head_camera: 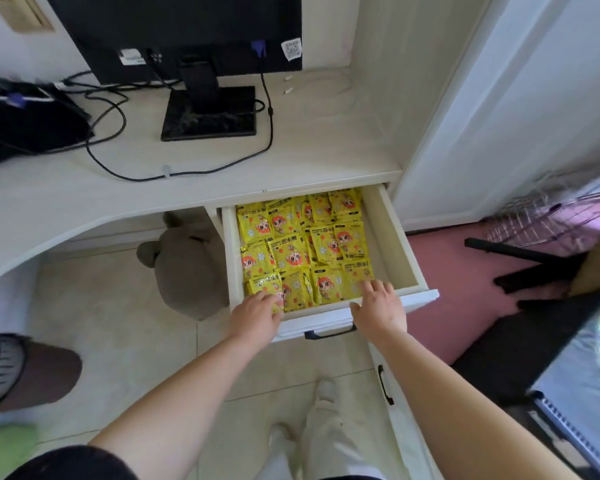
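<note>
While the left hand (pixel 258 306) and right hand (pixel 378 301) rest apart, fingers laid flat on the front row of glossy yellow foil snack packets (pixel 302 244) filling the open white wooden drawer (pixel 395 237), pressing evenly on the 2 front corners would probably stop them snagging.
</note>
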